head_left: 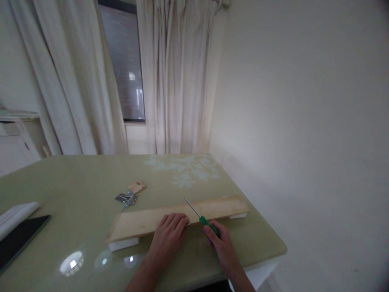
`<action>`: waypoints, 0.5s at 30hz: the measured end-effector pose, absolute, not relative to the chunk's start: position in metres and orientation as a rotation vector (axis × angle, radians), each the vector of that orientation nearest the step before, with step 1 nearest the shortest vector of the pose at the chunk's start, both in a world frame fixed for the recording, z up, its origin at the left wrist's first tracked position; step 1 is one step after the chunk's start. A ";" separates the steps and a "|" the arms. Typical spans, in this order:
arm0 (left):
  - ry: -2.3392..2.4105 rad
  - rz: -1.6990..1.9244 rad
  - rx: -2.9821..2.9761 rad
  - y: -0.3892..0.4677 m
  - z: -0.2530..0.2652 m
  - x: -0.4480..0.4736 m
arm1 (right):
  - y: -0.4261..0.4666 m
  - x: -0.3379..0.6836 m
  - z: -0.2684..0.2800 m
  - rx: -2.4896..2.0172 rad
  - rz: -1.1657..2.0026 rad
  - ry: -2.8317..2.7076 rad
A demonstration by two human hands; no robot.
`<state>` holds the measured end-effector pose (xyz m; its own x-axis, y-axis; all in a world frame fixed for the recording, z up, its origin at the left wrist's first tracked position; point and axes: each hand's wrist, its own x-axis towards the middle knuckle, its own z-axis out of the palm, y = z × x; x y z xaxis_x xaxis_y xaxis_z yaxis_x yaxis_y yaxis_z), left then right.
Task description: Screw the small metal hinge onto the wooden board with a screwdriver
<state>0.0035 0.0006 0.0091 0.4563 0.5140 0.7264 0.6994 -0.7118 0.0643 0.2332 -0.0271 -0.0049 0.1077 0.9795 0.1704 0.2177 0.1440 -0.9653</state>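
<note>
Fingers of the right hand (223, 239) clamp the green screwdriver (202, 219) while the left hand (170, 231) lies flat, fingers together, steadying the wooden board (142, 222); next, I'd judge, the tip needs seating.

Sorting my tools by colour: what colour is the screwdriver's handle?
Green, on the screwdriver held in the right hand; clearest in the head view.

Pale matt wood plank (179, 217) on a glossy green tabletop (75, 182); behind the plank, shiny metal brackets (127, 198); screwdriver (202, 219) handle green plastic.
</note>
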 end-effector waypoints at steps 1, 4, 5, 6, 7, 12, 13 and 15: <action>-1.044 -1.104 -2.457 0.001 0.009 0.004 | -0.027 0.233 -0.004 -1.292 0.898 -1.337; -1.036 -1.112 -2.450 0.001 0.008 0.005 | -0.027 0.232 -0.002 -1.273 0.916 -1.352; -1.033 -1.109 -2.452 0.001 0.008 0.005 | -0.027 0.232 -0.002 -1.269 0.918 -1.358; -1.031 -1.104 -2.453 0.001 0.008 0.005 | -0.027 0.232 -0.001 -1.271 0.919 -1.364; -1.029 -1.096 -2.453 0.001 0.008 0.005 | -0.027 0.232 -0.002 -1.275 0.918 -1.366; -0.998 -1.097 -2.446 -0.001 0.011 0.005 | -0.027 0.233 -0.004 -1.302 0.898 -1.353; -0.995 -1.116 -2.445 -0.001 0.012 0.005 | -0.027 0.233 -0.004 -1.299 0.901 -1.352; -0.997 -1.153 -2.440 -0.001 0.012 0.006 | -0.027 0.233 -0.004 -1.286 0.922 -1.355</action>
